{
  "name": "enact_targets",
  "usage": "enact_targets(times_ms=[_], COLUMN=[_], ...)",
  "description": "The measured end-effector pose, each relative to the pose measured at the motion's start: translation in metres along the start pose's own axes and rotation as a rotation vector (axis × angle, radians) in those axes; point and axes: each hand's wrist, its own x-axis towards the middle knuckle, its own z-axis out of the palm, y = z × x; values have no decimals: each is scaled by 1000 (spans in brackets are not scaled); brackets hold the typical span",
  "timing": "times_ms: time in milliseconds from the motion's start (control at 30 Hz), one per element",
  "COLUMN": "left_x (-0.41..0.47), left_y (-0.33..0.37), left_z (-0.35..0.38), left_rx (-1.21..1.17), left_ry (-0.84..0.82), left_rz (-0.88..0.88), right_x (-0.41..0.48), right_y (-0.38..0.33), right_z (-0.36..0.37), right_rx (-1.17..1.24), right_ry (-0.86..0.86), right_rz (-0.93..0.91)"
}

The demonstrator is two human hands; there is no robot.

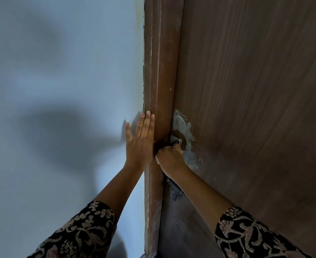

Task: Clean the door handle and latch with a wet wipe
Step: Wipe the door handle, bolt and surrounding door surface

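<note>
A home interior: a pale blue painted wall [60, 90] meets a worn brown wooden door frame [159, 71] and door [255, 90].

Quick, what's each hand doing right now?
Left hand: open, flat against the pale blue wall beside the brown wooden door frame.
Right hand: closed at the small metal latch; no wipe can be seen.

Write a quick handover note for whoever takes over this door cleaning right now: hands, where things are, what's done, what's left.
Left hand: open, flat against the blue wall and door frame, bracing.
Right hand: fist closed at the metal latch on the door; no wet wipe visible, perhaps hidden in the grip.
Done: cannot tell; pale smears remain around the latch.
Left: latch, the hardware below the wrist, smears.
</note>
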Motion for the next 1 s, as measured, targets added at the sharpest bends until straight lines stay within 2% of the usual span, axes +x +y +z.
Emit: enact_targets(times_ms=[233,367,500,600,700,800,900,1000], left_x=[0,1,1,0,1,1,0,0], left_y=[1,2,2,2,4,6,4,3], left_z=[-1,-3,-6,-7,-7,-7,-6,-7], left_rx=[-6,-34,-25,-26,-17,-10,10,19], left_ry=[-19,-26,-35,-36,-25,-26,-21,-7], left_rz=[-2,-17,-7,-4,-13,-13,-10,-2], right_x=[-9,-22,-23,-26,-21,-15,-10,-9], right_y=[4,8,21,35,43,38,26,19], right_z=[13,5,-4,-4,-6,-8,-8,-7], right_rx=[48,122,402,384,346,224,328,434], right_ry=[132,137,73,298,434,412,256,247], right_rz=[-41,49,150,323,380,388,468,576])
